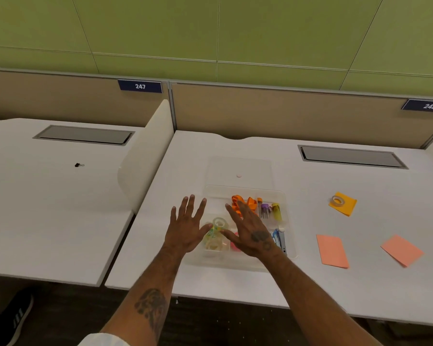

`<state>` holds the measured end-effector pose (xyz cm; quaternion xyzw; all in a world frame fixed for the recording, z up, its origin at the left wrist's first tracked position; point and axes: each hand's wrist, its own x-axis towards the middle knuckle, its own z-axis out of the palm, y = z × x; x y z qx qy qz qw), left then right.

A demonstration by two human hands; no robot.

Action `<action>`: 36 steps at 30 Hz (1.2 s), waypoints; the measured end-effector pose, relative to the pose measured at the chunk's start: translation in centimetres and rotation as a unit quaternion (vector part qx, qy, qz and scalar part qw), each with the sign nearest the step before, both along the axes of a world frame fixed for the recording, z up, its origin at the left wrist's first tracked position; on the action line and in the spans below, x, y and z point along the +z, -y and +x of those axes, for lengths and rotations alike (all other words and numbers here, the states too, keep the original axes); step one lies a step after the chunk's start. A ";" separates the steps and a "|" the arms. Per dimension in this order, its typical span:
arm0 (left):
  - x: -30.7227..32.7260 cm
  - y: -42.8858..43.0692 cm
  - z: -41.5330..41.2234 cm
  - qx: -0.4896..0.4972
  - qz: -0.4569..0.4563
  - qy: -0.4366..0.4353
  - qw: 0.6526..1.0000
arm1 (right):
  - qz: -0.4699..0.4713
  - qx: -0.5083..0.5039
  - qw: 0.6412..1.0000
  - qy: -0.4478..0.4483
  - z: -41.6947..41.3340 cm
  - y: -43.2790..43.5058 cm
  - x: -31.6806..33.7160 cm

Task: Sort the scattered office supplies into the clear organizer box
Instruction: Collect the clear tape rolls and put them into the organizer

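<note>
The clear organizer box (pixel 289 221) sits on the white desk in front of me. Inside lie an orange ribbon (pixel 248 202), small tubes with purple and yellow caps (pixel 270 211), tape rolls (pixel 219 224) and blue items (pixel 278 239). My left hand (pixel 186 227) hovers over the box's left edge, fingers spread, holding nothing. My right hand (pixel 250 233) is spread over the box's middle, also empty. Outside the box, to the right, a tape roll (pixel 338 201) rests on an orange sticky pad (pixel 345 207), and two salmon sticky pads (pixel 331 250) (pixel 401 249) lie nearer the front.
The clear lid (pixel 239 168) lies flat just behind the box. A black binder clip (pixel 78 165) sits on the neighbouring desk at left, beyond a white divider (pixel 148 156). Grey cable hatches (pixel 353 157) are set in the desks' rear. A black shoe (pixel 13 318) shows on the floor.
</note>
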<state>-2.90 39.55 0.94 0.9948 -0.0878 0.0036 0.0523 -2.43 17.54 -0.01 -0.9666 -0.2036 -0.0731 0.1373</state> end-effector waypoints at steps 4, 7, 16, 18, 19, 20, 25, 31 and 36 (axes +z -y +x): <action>-0.1 1.0 0.6 -0.020 0.003 0.000 1.000 | -0.007 -0.042 0.999 -0.006 -0.4 1.6 0.3; -0.4 2.3 1.2 -0.042 0.005 -0.003 0.999 | -0.015 -0.077 0.997 -0.017 -0.9 3.3 0.2; -0.6 9.9 3.9 -0.119 -0.005 -0.021 0.993 | -0.037 -0.167 0.984 -0.053 -1.5 11.0 0.5; -0.7 11.9 4.7 -0.126 0.003 -0.030 0.992 | -0.037 -0.188 0.980 -0.047 -1.2 13.2 0.4; -0.9 13.0 5.2 -0.128 0.002 -0.032 0.991 | -0.035 -0.200 0.978 -0.045 -1.0 14.2 0.5; -1.1 14.0 5.8 -0.132 -0.002 -0.028 0.991 | -0.035 -0.213 0.975 -0.049 -0.8 15.3 0.5; -2.2 19.3 8.1 -0.129 -0.021 -0.023 0.991 | -0.048 -0.240 0.967 -0.072 1.4 21.5 -0.4; -3.9 24.6 10.7 -0.097 -0.018 -0.035 0.995 | -0.046 -0.246 0.965 -0.074 5.0 28.6 -2.4; -5.1 26.9 11.7 -0.066 -0.004 -0.055 0.996 | -0.027 -0.253 0.961 -0.108 8.1 32.8 -3.8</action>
